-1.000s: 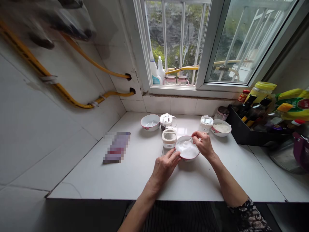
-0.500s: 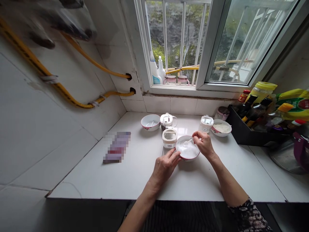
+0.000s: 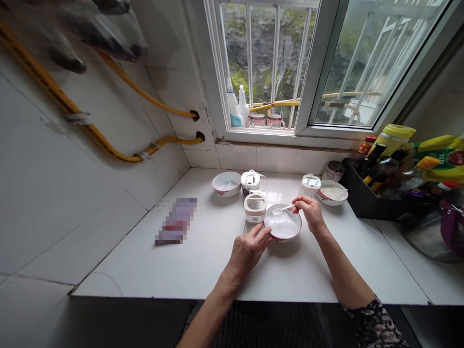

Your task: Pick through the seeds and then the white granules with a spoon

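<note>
A bowl (image 3: pixel 297 230) with a red-edged rim holds white granular powder (image 3: pixel 282 225). My left hand (image 3: pixel 251 241) grips its left side, fingers at the rim and the thumb lower down. A small white spoon (image 3: pixel 282 210) is pinched by the handle in my right hand (image 3: pixel 307 210); its head is over the back of the bowl, above the powder. Touching or close behind the bowl on the left stands a clear jar with a cream lid frame (image 3: pixel 255 208). Farther back are a white-lidded jar (image 3: pixel 251 181) with dark contents and another clear jar (image 3: pixel 311 183).
At the back left sits a bowl (image 3: pixel 226 184) with a spoon inside. Another bowl (image 3: pixel 332 199) of white stuff is at the back right, beside a black box (image 3: pixel 373 205) of bottles. A blurred purple packet (image 3: pixel 177 220) lies left. A metal pot (image 3: pixel 429 237) stands far right.
The spoon has come up out of the powder and now lies flatter, its head in plain view. My right hand has shifted slightly right; the left keeps its hold on the bowl.
</note>
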The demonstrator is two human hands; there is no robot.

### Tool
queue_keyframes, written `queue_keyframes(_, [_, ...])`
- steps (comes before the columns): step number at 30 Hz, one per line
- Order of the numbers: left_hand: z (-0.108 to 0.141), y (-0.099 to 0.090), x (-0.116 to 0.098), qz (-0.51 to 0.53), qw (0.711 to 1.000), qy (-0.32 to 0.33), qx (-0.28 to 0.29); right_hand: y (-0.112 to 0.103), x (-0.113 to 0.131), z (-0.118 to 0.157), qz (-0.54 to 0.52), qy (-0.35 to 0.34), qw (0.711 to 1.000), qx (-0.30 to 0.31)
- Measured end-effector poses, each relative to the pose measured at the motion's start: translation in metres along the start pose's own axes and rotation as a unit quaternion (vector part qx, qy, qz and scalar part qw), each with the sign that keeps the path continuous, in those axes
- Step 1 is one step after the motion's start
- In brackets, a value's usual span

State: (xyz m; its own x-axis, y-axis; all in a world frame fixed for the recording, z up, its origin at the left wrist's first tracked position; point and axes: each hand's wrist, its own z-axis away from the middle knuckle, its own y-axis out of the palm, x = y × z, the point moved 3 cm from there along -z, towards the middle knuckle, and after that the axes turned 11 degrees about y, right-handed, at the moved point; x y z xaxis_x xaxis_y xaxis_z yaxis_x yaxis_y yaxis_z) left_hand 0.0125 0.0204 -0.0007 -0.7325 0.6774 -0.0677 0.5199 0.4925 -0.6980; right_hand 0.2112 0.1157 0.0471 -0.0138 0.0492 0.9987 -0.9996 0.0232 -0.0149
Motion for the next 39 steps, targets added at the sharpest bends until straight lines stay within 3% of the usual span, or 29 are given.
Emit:
queue_keyframes(5, [-0.001, -0.001, -0.001, 0.001, 1.000, -0.001, -0.007, 0.012, 0.001, 0.002, -0.028, -0.022, 0.999, 0.010])
queue_keyframes(9, [-0.002, -0.001, -0.001, 0.000, 1.000, 0.000, -0.007, 0.033, 0.005, 0.014, 0.040, -0.129, 0.991, 0.007])
queue_keyframes(13, [-0.001, 0.000, 0.000, 0.002, 1.000, 0.000, -0.004, 0.049, 0.013, 0.029, 0.233, -0.285, 0.930, 0.017])
queue_keyframes(15, [-0.001, -0.001, -0.001, 0.002, 1.000, 0.001, -0.008, 0.048, 0.017, 0.031, 0.267, -0.316, 0.910, 0.009])
queue_keyframes(19, [-0.003, -0.004, -0.002, -0.004, 1.000, 0.006, -0.021, 0.026, 0.019, 0.026, 0.219, -0.269, 0.936, -0.054])
queue_keyframes(23, [-0.003, -0.004, -0.002, -0.006, 1.000, 0.009, -0.023, 0.008, 0.012, 0.015, 0.235, -0.199, 0.950, -0.050])
queue_keyframes(30, [-0.001, -0.002, -0.001, 0.000, 1.000, 0.009, -0.019, 0.017, 0.003, 0.014, 0.292, -0.189, 0.937, -0.033])
queue_keyframes(39, [-0.003, -0.004, -0.003, -0.010, 0.999, 0.014, -0.034, 0.006, 0.000, 0.007, 0.099, -0.050, 0.994, -0.010])
